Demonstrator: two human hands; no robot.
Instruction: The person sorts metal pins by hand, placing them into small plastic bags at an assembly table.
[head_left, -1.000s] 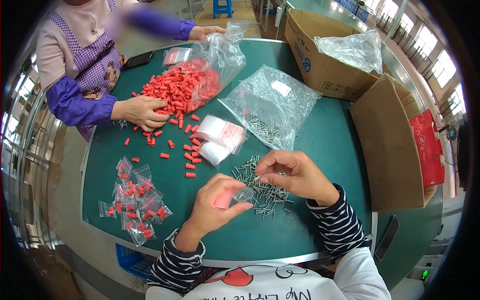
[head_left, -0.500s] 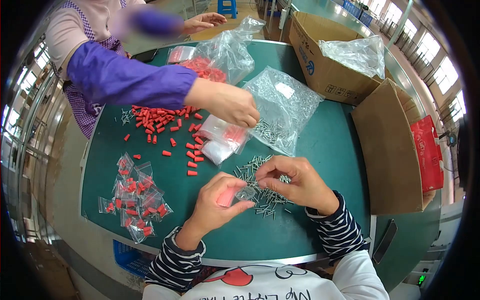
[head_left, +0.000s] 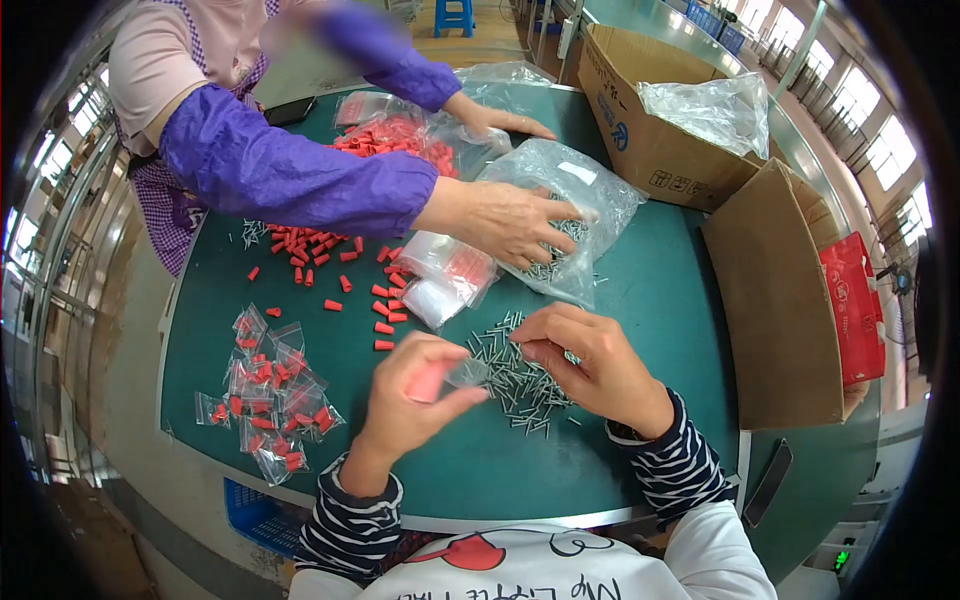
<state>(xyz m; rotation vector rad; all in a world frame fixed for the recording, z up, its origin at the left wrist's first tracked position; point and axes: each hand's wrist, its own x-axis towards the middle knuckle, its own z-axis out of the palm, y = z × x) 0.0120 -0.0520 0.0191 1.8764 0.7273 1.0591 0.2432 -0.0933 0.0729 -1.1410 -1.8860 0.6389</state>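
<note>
My left hand (head_left: 415, 385) is closed around small clear bags (head_left: 428, 382) with red on them; a clear bag edge sticks out between thumb and fingers. My right hand (head_left: 590, 360) is pinched over the right part of a pile of silver screws (head_left: 520, 385); what its fingertips hold is too small to make out. Loose red plugs (head_left: 333, 305) lie beyond my left hand. Beside them is a stack of empty clear bags (head_left: 440, 270). Several filled small bags (head_left: 265, 400) with red plugs lie at the left.
A co-worker's hand (head_left: 510, 220) reaches into a large clear bag of screws (head_left: 575, 255); their other hand (head_left: 495, 120) rests near a bag of red plugs (head_left: 400, 140). Cardboard boxes (head_left: 680, 130) stand at the right. A blue crate (head_left: 260, 515) is below the table edge.
My left hand has moved slightly left with the bags, away from my right hand. The co-worker's near hand has moved right into the screw bag, and their other hand has come down onto the table area.
</note>
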